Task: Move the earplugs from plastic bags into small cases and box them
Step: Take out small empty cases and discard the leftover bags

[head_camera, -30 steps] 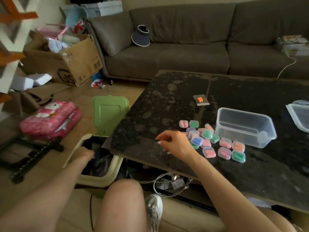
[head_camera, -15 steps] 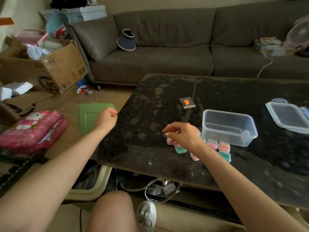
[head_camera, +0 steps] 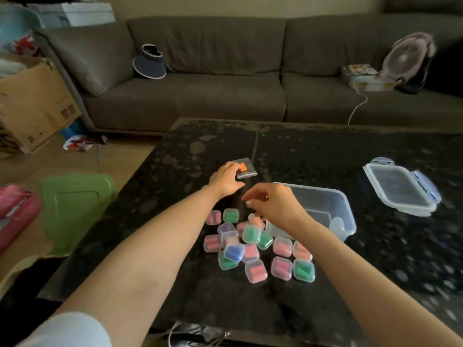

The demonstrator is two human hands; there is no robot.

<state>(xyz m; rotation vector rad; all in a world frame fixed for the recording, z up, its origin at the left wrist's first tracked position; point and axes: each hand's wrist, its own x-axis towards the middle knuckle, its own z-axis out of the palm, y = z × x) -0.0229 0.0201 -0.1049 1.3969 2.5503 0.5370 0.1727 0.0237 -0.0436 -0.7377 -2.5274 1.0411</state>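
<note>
A small clear plastic bag (head_camera: 248, 169) with orange earplugs lies on the dark table (head_camera: 325, 151). My left hand (head_camera: 225, 180) reaches over it; the fingers curl on its left edge and the thumb sits at its near edge. My right hand (head_camera: 274, 206) hovers with loosely curled fingers above a pile of several small clear cases (head_camera: 250, 244) filled with pink, green, blue and orange earplugs. Nothing shows in its fingers. A clear plastic box (head_camera: 333, 204) stands open just right of that hand, partly hidden by it.
The box's lid (head_camera: 400, 189) lies at the right of the table. A green bin lid (head_camera: 75, 209) stands off the table's left edge, above the floor. A grey sofa (head_camera: 225, 96) runs behind the table. A cardboard box (head_camera: 32, 106) sits at far left.
My left hand rose from the bin at the left, crossed the table and reached the earplug bag. My right hand stayed over the cases. The view swung right.
</note>
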